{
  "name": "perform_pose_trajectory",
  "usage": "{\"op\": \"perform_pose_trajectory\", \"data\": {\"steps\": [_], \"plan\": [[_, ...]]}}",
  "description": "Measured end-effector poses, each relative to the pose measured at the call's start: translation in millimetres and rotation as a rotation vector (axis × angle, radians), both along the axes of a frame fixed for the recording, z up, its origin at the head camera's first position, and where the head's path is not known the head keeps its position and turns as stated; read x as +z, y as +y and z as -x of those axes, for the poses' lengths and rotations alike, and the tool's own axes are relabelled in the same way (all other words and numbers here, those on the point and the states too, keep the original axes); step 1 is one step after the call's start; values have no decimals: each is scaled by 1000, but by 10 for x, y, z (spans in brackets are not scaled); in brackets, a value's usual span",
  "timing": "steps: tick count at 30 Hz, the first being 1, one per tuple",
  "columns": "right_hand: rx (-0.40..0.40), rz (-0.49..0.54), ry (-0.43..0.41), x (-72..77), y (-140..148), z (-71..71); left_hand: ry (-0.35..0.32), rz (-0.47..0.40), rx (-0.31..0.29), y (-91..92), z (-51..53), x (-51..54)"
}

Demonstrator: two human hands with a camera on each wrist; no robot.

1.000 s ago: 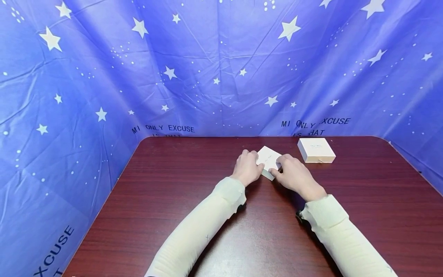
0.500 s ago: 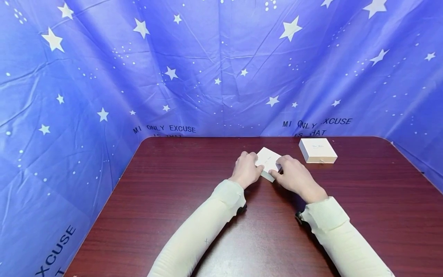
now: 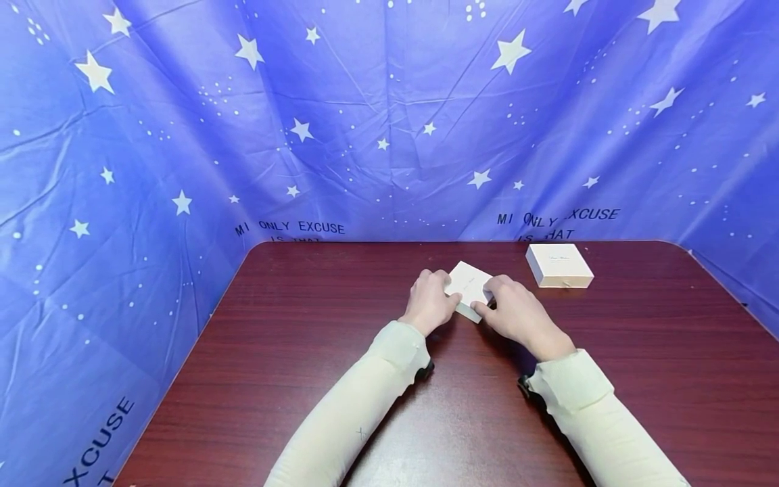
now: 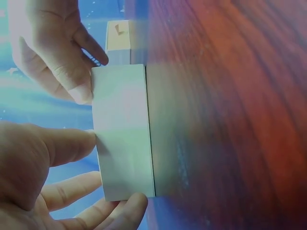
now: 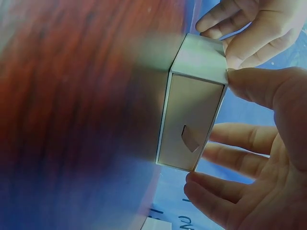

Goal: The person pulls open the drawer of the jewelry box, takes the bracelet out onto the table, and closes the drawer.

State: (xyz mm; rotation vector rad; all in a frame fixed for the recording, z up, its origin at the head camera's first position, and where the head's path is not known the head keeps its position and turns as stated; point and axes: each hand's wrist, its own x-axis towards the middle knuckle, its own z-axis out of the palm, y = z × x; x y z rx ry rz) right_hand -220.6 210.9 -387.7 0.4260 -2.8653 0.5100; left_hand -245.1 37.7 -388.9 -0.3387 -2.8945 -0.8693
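Note:
A small white drawer-style box lies at an angle on the table with both hands on it. My left hand grips its left end, thumb at the near top edge and fingertips round the end in the left wrist view. My right hand holds the right side, its thumb at a near top corner and its fingers by the far edge. In the right wrist view the drawer front carries a short ribbon pull, and the drawer sits inside its sleeve. Faint print marks the lid.
A second white box with a small pull tab stands at the back right of the dark red wooden table. Behind the table's far edge hangs a blue curtain with white stars.
Held by both hands, the box has shifted slightly left and toward me. The hands keep about the same hold, and the second box stays put while the view drifts a little.

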Motion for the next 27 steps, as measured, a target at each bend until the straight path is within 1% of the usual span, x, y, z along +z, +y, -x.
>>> {"op": "perform_pose_trajectory", "data": {"steps": [5,17,27], "plan": [[9,13,-3,16,-9,-12,-9,-31,16,-23,-3,-4],[24,15,0,5,-28,-23,-2,-73,21,-51,-22,-48],[36,25,4,1,-50,-44,-16,-102,35,-85,-47,-43]]}}
